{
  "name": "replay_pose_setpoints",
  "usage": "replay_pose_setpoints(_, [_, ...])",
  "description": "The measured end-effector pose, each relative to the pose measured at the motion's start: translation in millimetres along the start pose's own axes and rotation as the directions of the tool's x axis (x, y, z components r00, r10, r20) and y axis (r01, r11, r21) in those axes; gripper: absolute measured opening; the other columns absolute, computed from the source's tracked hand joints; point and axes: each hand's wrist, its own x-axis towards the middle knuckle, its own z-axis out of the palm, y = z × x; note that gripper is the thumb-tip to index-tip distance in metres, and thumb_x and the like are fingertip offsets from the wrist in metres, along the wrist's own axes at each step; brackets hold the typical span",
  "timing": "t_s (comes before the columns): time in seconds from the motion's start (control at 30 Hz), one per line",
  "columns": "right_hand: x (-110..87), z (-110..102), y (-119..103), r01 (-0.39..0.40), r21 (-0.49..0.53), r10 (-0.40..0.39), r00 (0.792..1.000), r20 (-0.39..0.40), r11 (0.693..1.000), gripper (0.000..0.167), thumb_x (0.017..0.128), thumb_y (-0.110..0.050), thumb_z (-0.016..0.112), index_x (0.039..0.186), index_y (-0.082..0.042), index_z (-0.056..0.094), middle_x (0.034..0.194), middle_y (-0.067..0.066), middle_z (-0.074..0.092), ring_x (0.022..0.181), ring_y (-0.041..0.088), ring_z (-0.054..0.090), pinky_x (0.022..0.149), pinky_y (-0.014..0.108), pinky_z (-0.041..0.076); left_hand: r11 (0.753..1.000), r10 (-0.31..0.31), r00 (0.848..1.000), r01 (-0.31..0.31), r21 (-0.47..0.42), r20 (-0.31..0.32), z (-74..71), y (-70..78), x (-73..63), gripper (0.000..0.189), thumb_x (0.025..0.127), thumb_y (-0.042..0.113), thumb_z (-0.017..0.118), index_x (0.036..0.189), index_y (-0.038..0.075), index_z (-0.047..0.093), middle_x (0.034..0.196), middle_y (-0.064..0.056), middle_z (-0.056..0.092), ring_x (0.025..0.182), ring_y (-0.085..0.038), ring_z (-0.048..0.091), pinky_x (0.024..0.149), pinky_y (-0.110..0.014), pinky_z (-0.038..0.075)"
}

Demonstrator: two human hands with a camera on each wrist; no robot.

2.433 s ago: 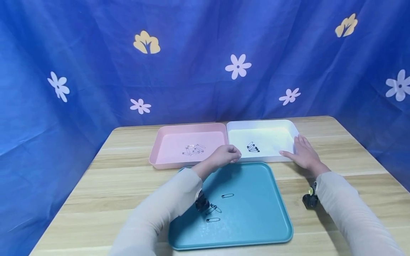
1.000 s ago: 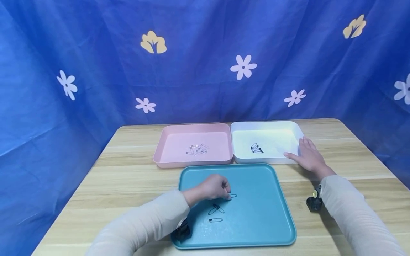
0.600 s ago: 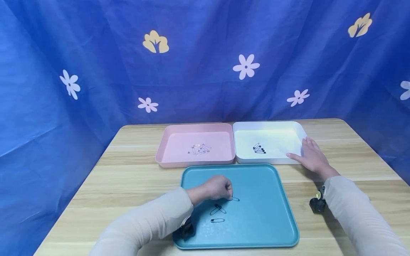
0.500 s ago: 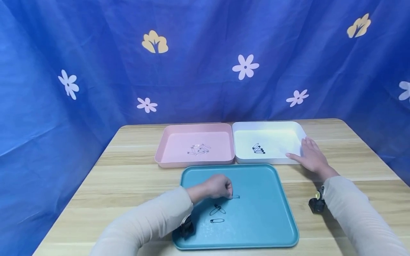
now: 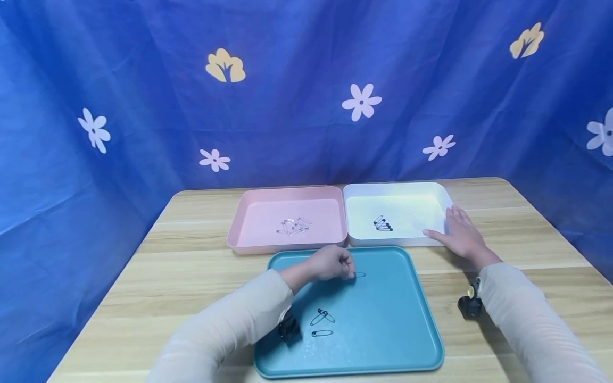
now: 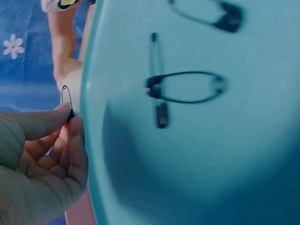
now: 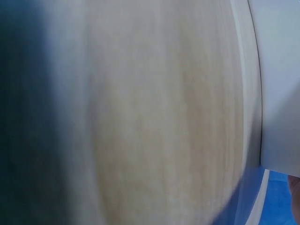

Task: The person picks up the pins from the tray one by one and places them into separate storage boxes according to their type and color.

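Note:
Between thumb and forefinger my left hand (image 5: 331, 263) pinches a black safety pin (image 6: 67, 99) by its dark cap end, above the far part of the teal tray (image 5: 373, 340). On that tray lie two crossed black safety pins (image 5: 323, 317), with a single safety pin (image 5: 322, 333) just nearer to me. My right hand (image 5: 460, 232) rests on the near right corner of the white tray (image 5: 397, 191), fingers straight and thumb along its front rim. In the right wrist view only a sliver of the right hand shows at the lower right edge.
Several silver safety pins (image 5: 293, 226) lie in the pink tray (image 5: 258, 242) at the back left. A small bunch of black safety pins (image 5: 383, 224) sits in the white tray. Both trays stand side by side behind the teal one on a wooden table (image 5: 191, 271).
My left hand went from the white tray's near edge down to the teal tray, picked up a safety pin there, and has lifted it away from me. The right hand stays put.

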Motion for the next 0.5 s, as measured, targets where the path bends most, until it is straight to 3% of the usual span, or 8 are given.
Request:
replay_pose_setpoints(0.27, [0.2, 0.2, -0.2, -0.001, 0.006, 0.001, 1.0, -0.005, 1.0, 0.101, 0.078, -0.062, 0.039, 0.129, 0.017, 0.002, 0.134, 0.034, -0.002, 0.124, 0.042, -0.003, 0.099, 0.05, 0.0, 0.989, 0.061, 0.997, -0.065, -0.133, -0.038, -13.9, 11.6, 19.2, 0.005, 0.078, 0.0, 0.058, 0.079, 0.004, 0.061, 0.077, -0.003, 0.058, 0.072, -0.013, 0.05, 0.065, -0.025, 0.042])
replay_pose_setpoints(0.4, [1.2, 1.2, 1.3, 0.002, 0.008, -0.002, 1.0, -0.014, 1.0, 0.102, 0.078, -0.062, 0.04, 0.129, 0.017, 0.002, 0.135, 0.034, -0.002, 0.125, 0.041, -0.003, 0.1, 0.049, -0.001, 0.986, 0.037, 0.994, -0.053, -0.155, -0.107, -19.1, 17.3, 32.6, 0.005, 0.079, 0.001, 0.057, 0.082, 0.002, 0.061, 0.075, -0.003, 0.056, 0.07, -0.016, 0.049, 0.062, -0.025, 0.042])
replay_pose_setpoints(0.5, [2.2, 1.8, 2.6, -0.001, 0.006, 0.001, 1.0, -0.017, 1.0, 0.102, 0.077, -0.063, 0.04, 0.129, 0.017, 0.003, 0.135, 0.033, -0.001, 0.125, 0.04, -0.003, 0.1, 0.048, -0.001, 0.979, -0.018, 0.989, -0.014, -0.204, -0.15, -20.4, 20.6, 44.5, 0.007, 0.08, 0.003, 0.057, 0.085, 0.002, 0.061, 0.074, -0.004, 0.056, 0.069, -0.019, 0.05, 0.061, -0.03, 0.045])
